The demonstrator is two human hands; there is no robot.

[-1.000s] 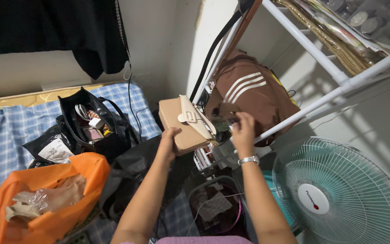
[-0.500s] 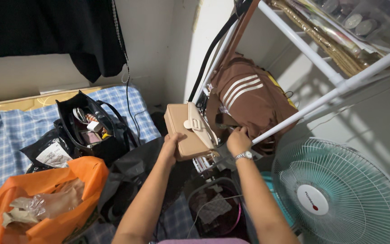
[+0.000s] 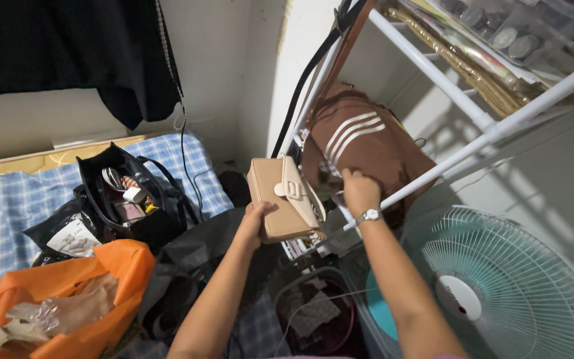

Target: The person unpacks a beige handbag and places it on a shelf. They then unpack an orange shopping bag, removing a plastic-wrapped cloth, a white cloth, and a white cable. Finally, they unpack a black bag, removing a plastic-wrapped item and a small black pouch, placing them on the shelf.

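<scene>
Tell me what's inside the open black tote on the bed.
Inside the black tote a small white box and some reddish and yellow items show near the top. They are too small to identify, and the tote's walls cover everything deeper.

Your right hand [image 3: 360, 191] hides its fingertips in the brown garment [image 3: 360, 143]. The fan [image 3: 499, 279] and orange bag [image 3: 61, 299] are cut by the picture's edges.

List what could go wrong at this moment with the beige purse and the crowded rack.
The left hand holds the beige purse only by its lower corner, so it might slip. The right hand reaches into the brown striped garment under a white rack bar; tugging could snag it or shake the items shelved above.
</scene>
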